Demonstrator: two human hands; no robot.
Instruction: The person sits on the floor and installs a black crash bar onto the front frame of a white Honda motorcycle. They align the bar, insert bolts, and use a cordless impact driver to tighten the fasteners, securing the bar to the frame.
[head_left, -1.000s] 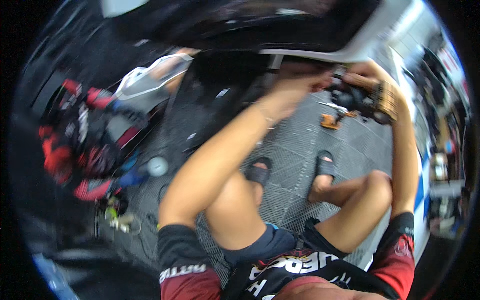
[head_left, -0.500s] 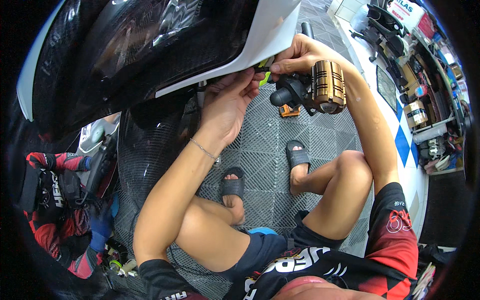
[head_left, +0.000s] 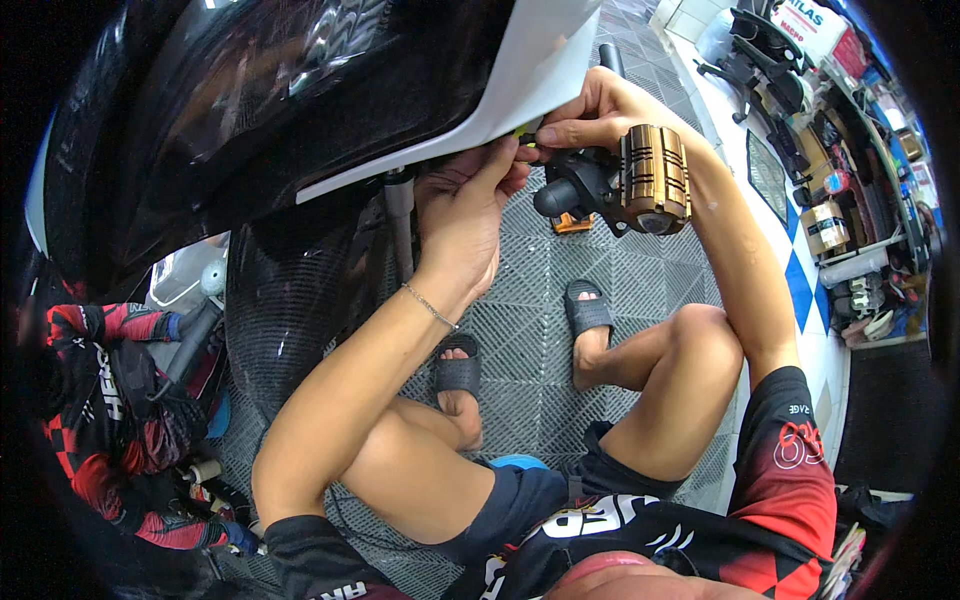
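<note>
Beneath the white-edged, glossy dark fairing (head_left: 380, 155) of a motorcycle, my hands meet at its lower edge. My left hand (head_left: 465, 205) reaches up from below, thumb and fingers pinched on a small black part (head_left: 528, 139), too small to name. From the right side, the thumb and forefinger of my right hand (head_left: 597, 112) close on the same part. A bit of yellow-green material shows by the fingertips. Just below my right hand is a gold cylindrical lamp (head_left: 655, 180) on a black bracket (head_left: 575, 187). What lies behind the fairing's edge is hidden.
A dark patterned front fender (head_left: 300, 310) and a grey fork tube (head_left: 400, 215) stand left of my arm. An orange object (head_left: 573, 222) lies on the grey tiled floor. Crowded shelves (head_left: 850, 180) line the right. Another person (head_left: 120, 420) works at lower left.
My left wrist has swung a little right while its fingertips stay at the part. Less yellow-green shows now. The other person's lower arm has moved right. The view has shifted slightly.
</note>
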